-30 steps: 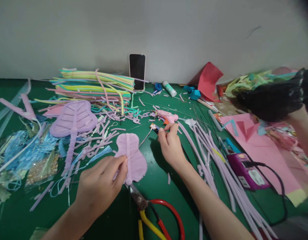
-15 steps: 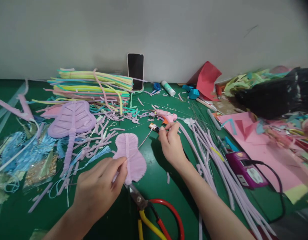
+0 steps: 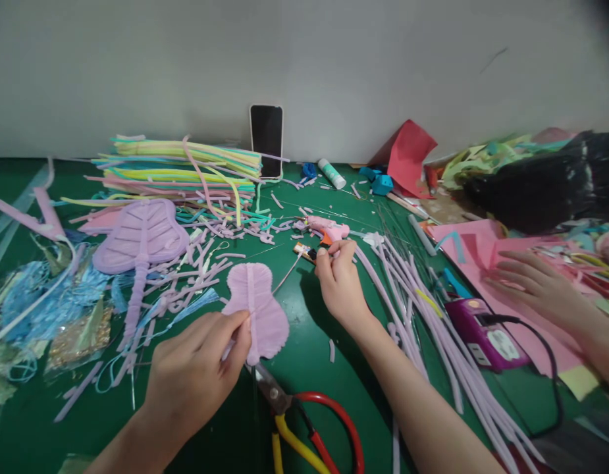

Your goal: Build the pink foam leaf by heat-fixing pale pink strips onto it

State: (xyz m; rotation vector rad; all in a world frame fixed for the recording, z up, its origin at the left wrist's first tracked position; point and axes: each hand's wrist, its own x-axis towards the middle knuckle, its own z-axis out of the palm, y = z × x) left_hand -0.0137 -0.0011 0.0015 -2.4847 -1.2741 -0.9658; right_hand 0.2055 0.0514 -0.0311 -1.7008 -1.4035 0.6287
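My left hand (image 3: 200, 368) pinches the stem of a fuzzy lilac fan-shaped piece (image 3: 255, 296), made of pipe cleaners and held flat above the table. My right hand (image 3: 341, 280) has its fingers closed beside a small black item (image 3: 309, 253) with an orange-and-white end; whatever lies between the fingertips is hidden. Just beyond them lies a pink glue gun (image 3: 326, 226) with an orange trigger. Scissors (image 3: 277, 398) with red and yellow handles lie below the lilac piece, partly under it.
A finished-looking lilac fan (image 3: 145, 237), blue tassels (image 3: 37, 299) and cut pipe-cleaner bits fill the left. Behind are a pipe-cleaner bundle (image 3: 185, 161) and a phone (image 3: 267, 138). Long lilac stems (image 3: 432, 329) and a purple device (image 3: 486, 336) lie right. Another person's hand (image 3: 531, 283) is over pink paper.
Another person's hand has come in from the right over the pink paper. My two hands and the lilac piece stay almost in place.
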